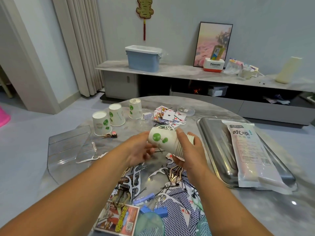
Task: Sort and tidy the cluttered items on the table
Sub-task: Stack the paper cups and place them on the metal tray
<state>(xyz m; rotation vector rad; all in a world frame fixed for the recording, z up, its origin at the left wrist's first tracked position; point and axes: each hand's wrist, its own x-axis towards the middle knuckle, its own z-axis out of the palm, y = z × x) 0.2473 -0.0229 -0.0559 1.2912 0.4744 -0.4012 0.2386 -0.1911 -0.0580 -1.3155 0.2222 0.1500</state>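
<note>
Head view, item by item, working out from my hands.

Left hand (139, 150) — fingers curled round the mouth end of the stack of paper cups (166, 142), which lies on its side in the air above the table's middle. Right hand (189, 150) — thumb over the top, fingers wrapped under the ribbed base end of the same stack. Both grip it; neither is free.

Done, as I judge it: three paper cups (115, 116) stand upside down in a row at 10 o'clock from my hands, just beside one another, and a packet (247, 150) lies in the metal tray (219, 150) at 3 o'clock.

Left to do — most of it:
- playing cards (167, 114), scattered at 12 o'clock, with more at 6 o'clock under the clutter
- floss picks (157, 172), hair pins (172, 186) and blue binder clips (153, 208), tangled together at 6 o'clock
- a leaflet (117, 218) at 7 o'clock
- one floss pick (92, 158) at 9 o'clock, touching the clear plastic tray (68, 147), which holds nothing I can see
- a round clear lid (185, 110) at 1 o'clock

Marble table (255, 210) bears all of it.
</note>
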